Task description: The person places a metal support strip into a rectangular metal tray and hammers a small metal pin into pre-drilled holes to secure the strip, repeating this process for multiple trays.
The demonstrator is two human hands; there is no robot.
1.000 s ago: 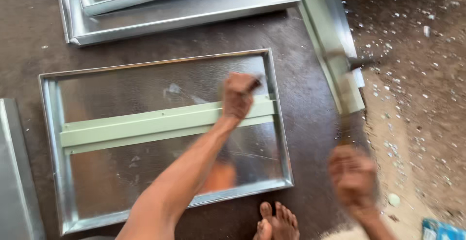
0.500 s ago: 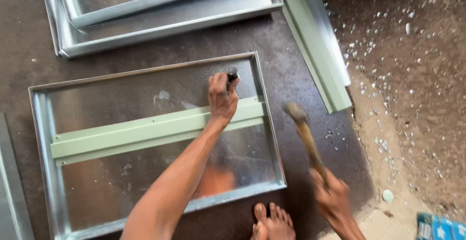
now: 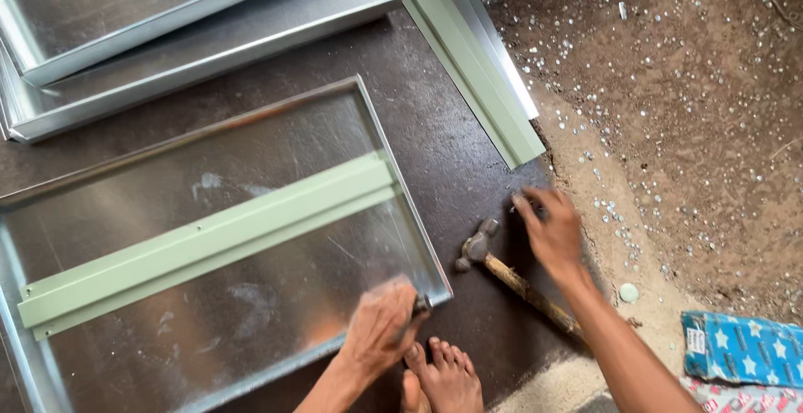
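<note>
I look down on a shallow metal tray (image 3: 251, 170) that lies on a dark board (image 3: 452, 137), and I place everything else from this tray. A pale green bar (image 3: 209, 242) lies across the inside of the tray, from its left wall up to its right wall.

My left hand (image 3: 381, 325) is at the near right corner of the tray, resting on the rim. The fingers are closed together around a small dark tool (image 3: 422, 303); only its tip shows past the fingers, so I cannot tell what kind of tool it is. Just below this corner my bare foot (image 3: 447, 375) stands on the board.

My right hand (image 3: 552, 229) is to the right of the tray, well apart from it, low over the board near the sandy ground (image 3: 686, 129). The hand is blurred; the fingers seem spread and bent downward, and I cannot tell if they pinch anything. A hammer (image 3: 510, 275) lies flat on the board between the tray and this hand, its head near the tray corner, its wooden handle passing under my right wrist. The hand does not grip it.

Beyond the far side of the tray lie more metal trays (image 3: 209, 20), and a long green strip (image 3: 477, 70) lies to the far right
</note>
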